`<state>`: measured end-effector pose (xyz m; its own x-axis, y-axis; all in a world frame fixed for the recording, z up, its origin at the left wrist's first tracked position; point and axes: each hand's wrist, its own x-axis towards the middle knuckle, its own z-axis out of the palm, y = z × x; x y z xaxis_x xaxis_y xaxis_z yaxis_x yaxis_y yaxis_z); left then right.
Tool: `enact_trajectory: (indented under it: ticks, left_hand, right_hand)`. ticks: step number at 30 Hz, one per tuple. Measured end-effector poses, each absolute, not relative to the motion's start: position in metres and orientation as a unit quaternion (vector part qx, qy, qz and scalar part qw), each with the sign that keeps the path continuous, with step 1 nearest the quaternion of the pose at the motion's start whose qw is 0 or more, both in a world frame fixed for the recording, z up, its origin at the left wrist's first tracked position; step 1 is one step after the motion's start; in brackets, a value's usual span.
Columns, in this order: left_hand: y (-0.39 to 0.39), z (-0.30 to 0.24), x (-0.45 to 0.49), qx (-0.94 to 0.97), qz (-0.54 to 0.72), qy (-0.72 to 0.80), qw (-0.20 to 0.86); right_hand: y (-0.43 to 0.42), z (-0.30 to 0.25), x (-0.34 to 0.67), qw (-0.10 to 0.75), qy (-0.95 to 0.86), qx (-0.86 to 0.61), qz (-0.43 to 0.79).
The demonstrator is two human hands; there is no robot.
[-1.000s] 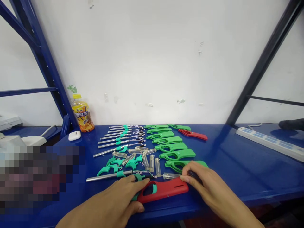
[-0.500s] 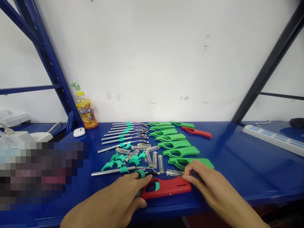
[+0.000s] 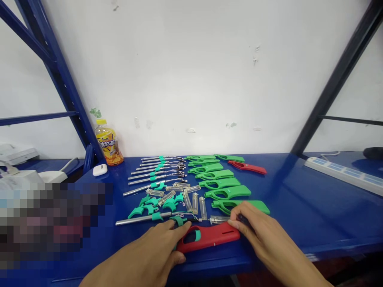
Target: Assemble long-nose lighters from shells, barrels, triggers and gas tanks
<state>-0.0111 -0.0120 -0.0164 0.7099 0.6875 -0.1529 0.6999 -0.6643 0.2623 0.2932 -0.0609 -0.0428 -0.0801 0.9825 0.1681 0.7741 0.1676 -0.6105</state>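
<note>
A red lighter casing [image 3: 217, 237] with a teal trigger in its finger opening lies near the table's front edge. My left hand [image 3: 149, 251] grips its left end, thumb in front and fingers behind. At the right end, my right hand [image 3: 257, 227] pinches the upper corner with thumb and index finger. A dark, slim object [image 3: 244, 219], its kind unclear, is tucked inside that hand. Just behind the casing lie a clear fuel tank [image 3: 219, 219] and a metal lighter tube [image 3: 137, 219] with wires. The nearest green casing [image 3: 259, 205] is partly covered by my right hand.
Metal tubes [image 3: 143, 177] line up at the back left, beside several green casings [image 3: 223, 183]. Loose teal triggers [image 3: 136, 212] and clear tanks [image 3: 195, 202] lie between. Another red casing [image 3: 248, 167], a drink bottle [image 3: 109, 143], a white case [image 3: 99, 170] and a power strip [image 3: 344, 175] stand farther out.
The view has shifted slightly. My right fingertips have moved a little to the left along the red lighter casing's end; the left hand keeps its grip.
</note>
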Motion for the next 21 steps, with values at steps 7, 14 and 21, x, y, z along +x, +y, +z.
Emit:
enact_trajectory:
  ticks: [7, 14, 21]
  left_hand:
    - [-0.011, -0.023, -0.015, 0.924, 0.030, 0.358, 0.133]
    - [-0.009, -0.037, -0.024, 0.928, 0.041, 0.349, 0.122]
    - [-0.006, -0.047, -0.030, 0.927, 0.055, 0.353, 0.113]
  right_hand:
    - [-0.062, -0.044, 0.296, 0.270, -0.709, -0.622, 0.194]
    - [-0.066, -0.040, 0.300, 0.290, -0.704, -0.622, 0.183]
    - [-0.069, -0.035, 0.293, 0.305, -0.707, -0.608, 0.193]
